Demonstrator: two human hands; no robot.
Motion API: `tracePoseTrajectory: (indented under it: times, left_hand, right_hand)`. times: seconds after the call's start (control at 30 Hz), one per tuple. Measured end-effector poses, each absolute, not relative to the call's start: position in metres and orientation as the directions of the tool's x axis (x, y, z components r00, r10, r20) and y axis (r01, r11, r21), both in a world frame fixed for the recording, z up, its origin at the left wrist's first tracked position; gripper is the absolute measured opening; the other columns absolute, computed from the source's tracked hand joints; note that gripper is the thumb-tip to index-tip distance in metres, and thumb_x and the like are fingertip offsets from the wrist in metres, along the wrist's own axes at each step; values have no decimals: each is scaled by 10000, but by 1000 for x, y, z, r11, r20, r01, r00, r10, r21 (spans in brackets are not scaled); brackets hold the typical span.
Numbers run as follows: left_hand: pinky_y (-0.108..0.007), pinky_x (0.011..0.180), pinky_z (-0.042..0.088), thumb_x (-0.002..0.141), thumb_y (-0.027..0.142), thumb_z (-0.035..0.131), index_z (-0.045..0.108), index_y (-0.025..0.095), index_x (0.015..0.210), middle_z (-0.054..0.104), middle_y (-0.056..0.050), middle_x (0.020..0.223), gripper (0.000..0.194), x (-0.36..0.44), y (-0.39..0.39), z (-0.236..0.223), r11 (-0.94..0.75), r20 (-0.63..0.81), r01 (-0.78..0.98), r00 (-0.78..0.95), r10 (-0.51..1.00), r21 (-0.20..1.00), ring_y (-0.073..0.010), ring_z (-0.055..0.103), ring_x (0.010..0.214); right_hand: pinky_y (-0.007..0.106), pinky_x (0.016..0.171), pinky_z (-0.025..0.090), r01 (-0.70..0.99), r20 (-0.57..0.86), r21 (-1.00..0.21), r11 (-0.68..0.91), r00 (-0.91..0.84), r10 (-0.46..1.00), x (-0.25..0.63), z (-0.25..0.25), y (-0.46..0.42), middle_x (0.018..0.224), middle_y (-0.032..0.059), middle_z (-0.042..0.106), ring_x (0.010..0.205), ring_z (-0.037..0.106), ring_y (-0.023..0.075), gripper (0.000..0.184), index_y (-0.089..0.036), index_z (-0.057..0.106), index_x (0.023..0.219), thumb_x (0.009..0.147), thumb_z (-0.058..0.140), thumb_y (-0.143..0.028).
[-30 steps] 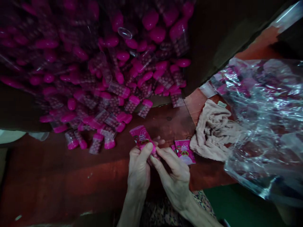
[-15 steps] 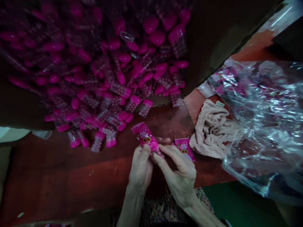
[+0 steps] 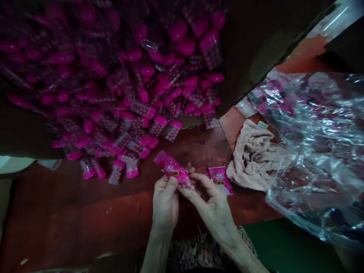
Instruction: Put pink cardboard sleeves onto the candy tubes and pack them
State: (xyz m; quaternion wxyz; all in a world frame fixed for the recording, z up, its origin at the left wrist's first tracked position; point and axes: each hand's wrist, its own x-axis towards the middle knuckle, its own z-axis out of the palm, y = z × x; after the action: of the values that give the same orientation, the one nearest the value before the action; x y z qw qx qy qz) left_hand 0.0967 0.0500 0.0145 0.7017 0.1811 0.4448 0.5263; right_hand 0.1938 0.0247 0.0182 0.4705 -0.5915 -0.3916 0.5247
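Between my hands is a small clear candy bottle (image 3: 186,184) full of pink beads, tilted, with a pink printed sleeve (image 3: 172,167) around its upper part. My left hand (image 3: 164,203) is closed on its left side, the thumb pressing at the sleeve's lower edge. Around the bead-filled end, the thumb and fingers of my right hand (image 3: 214,208) are closed. Flat pink printed sleeves (image 3: 222,181) lie on the table just right of my right hand. A big heap of pink-capped candy bottles (image 3: 142,108) spills out in front of me.
The heap comes from a dark box (image 3: 250,49) standing on the reddish table (image 3: 71,212). On the right are a crumpled beige cloth (image 3: 253,159) and a large clear plastic bag (image 3: 318,151) with pink items inside. A whitish object (image 3: 15,163) sits at the left edge.
Both hands and the bottle have shifted slightly left. The fingers of my right hand have moved on the bottle, and more of its beads show below the sleeve.
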Motion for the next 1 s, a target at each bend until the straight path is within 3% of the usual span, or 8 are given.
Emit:
tracePoseTrajectory:
  times: [0.13, 0.27, 0.5, 0.63, 0.73, 0.8, 0.9, 1.0]
  left_hand:
    - [-259, 542, 506, 738, 397, 644, 727, 174, 806, 726, -77, 763, 247, 96, 53, 18, 419, -492, -549, 15, 870, 723, -122, 595, 503]
    - [-187, 411, 429, 728, 380, 656, 724, 159, 778, 730, -84, 796, 237, 98, 50, 23, 444, -526, -512, -19, 850, 735, -90, 560, 449]
    - [-252, 623, 496, 826, 333, 537, 727, 157, 861, 732, -97, 858, 262, 108, 36, 27, 471, -541, -533, 29, 840, 703, -174, 658, 710]
    - [-250, 591, 493, 810, 418, 543, 711, 157, 928, 720, -117, 943, 332, 100, 41, 27, 472, -546, -574, 51, 836, 669, -179, 654, 728]
    - [-288, 699, 500, 806, 495, 513, 706, 161, 950, 706, -121, 998, 412, 94, 47, 27, 405, -485, -607, 37, 874, 684, -205, 648, 835]
    - [-307, 767, 489, 789, 434, 573, 713, 158, 919, 715, -115, 970, 336, 93, 50, 27, 382, -463, -594, 17, 886, 708, -214, 645, 874]
    - [-305, 772, 489, 762, 332, 633, 723, 147, 854, 730, -107, 893, 225, 97, 51, 31, 417, -524, -584, -18, 852, 697, -206, 659, 831]
    - [-291, 713, 507, 749, 356, 640, 723, 133, 829, 733, -117, 867, 251, 103, 48, 35, 465, -601, -603, -30, 799, 648, -191, 666, 743]
  right_hand:
    - [181, 496, 431, -41, -328, -943, -329, -23, 944, 185, 15, 24, 630, -21, 573, 542, 535, 91, 246, -166, 582, 791, 891, 469, -361]
    - [172, 441, 372, -20, -304, -953, -303, 32, 952, 177, 13, 18, 567, -37, 533, 462, 490, 76, 261, -165, 547, 770, 905, 436, -359]
    - [186, 484, 405, 38, -246, -967, -254, 140, 959, 174, 16, 10, 595, -27, 529, 497, 521, 96, 233, -172, 558, 813, 904, 422, -338]
    - [178, 489, 405, -251, -388, -894, -373, 15, 921, 178, 18, 18, 607, -31, 490, 519, 475, 83, 257, -178, 534, 764, 890, 454, -387]
    - [140, 445, 356, -490, -488, -734, -470, -102, 867, 181, 20, 25, 622, -42, 455, 490, 401, 49, 271, -172, 523, 759, 862, 501, -422]
    - [115, 395, 287, -544, -513, -665, -512, -167, 842, 182, 22, 27, 602, -55, 422, 453, 344, 31, 282, -171, 515, 760, 849, 520, -438]
    - [110, 345, 216, -531, -525, -640, -556, -226, 820, 182, 23, 26, 573, -69, 388, 405, 287, 23, 298, -180, 500, 761, 852, 499, -464]
    - [142, 396, 347, -398, -477, -782, -480, -113, 871, 181, 23, 22, 604, -42, 467, 441, 416, 54, 270, -192, 521, 786, 869, 470, -444]
